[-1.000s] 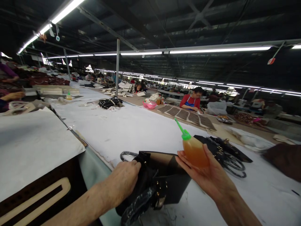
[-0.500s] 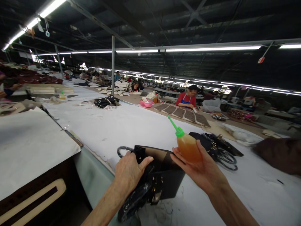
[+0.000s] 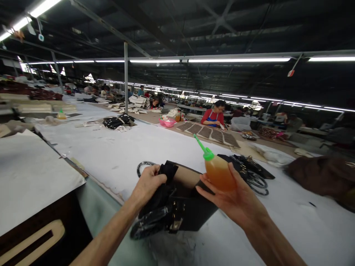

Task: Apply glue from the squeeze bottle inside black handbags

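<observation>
A black handbag (image 3: 195, 214) with gold-coloured metal fittings lies tilted before me, its mouth showing a tan inside. My left hand (image 3: 148, 184) pinches a black edge at the bag's left end between thumb and fingers. Across my right palm rests a squeeze bottle (image 3: 220, 173) of amber liquid, with a green cap and a long green nozzle pointing up and left. The fingers of my right hand (image 3: 235, 207) curve under the bottle, and their tips reach the bag's far edge. Plastic-wrapped handles (image 3: 146, 221) hang at the bag's left side.
The white-covered table (image 3: 111, 151) stretches ahead. More black bag parts (image 3: 255, 170) lie to the right, near a brown bundle (image 3: 316, 177). Farther off are a pink basin (image 3: 167, 122) and a co-worker in red (image 3: 208, 116). A pale looped strip (image 3: 36, 240) lies at lower left.
My left thumb, earlier stretched out over the bag, has closed on a black edge and lifted it. The view has turned slightly to the right. The bottle stays in my right hand.
</observation>
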`<action>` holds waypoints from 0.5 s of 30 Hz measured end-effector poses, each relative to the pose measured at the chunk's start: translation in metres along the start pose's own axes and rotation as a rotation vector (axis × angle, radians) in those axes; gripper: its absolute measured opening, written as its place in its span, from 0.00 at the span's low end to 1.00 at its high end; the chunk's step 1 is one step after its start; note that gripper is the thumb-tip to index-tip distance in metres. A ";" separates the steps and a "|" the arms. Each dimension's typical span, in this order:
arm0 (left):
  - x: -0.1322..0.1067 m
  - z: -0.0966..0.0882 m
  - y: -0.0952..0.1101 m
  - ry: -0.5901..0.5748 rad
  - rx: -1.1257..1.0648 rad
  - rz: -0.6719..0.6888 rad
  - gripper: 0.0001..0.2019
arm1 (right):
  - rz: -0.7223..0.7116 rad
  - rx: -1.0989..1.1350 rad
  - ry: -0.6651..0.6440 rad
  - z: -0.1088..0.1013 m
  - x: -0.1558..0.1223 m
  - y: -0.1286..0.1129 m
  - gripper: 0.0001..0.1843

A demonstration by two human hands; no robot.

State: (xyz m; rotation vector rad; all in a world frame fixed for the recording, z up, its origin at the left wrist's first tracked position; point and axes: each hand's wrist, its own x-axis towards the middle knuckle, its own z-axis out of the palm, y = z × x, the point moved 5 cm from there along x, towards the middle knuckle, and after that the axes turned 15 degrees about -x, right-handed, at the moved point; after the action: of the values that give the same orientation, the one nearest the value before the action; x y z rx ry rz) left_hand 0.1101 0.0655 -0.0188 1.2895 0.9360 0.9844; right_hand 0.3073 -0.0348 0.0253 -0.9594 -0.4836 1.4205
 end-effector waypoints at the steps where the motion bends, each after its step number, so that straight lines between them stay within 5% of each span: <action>1: 0.004 0.004 0.007 -0.046 -0.047 -0.005 0.05 | -0.001 0.001 -0.011 0.001 -0.005 -0.002 0.23; 7: 0.028 0.024 0.034 -0.263 -0.121 -0.077 0.09 | 0.001 -0.062 -0.032 0.008 -0.038 -0.004 0.27; 11: 0.034 0.026 0.015 -0.281 0.020 -0.072 0.09 | -0.007 -0.112 -0.054 0.008 -0.040 0.008 0.28; 15: 0.035 0.018 -0.013 -0.156 0.154 0.049 0.08 | 0.016 -0.051 -0.055 0.005 -0.029 0.018 0.25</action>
State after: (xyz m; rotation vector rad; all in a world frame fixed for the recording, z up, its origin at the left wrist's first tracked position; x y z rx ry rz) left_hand 0.1394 0.0927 -0.0311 1.5022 0.8764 0.8486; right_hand 0.2883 -0.0634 0.0214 -0.9686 -0.5560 1.4585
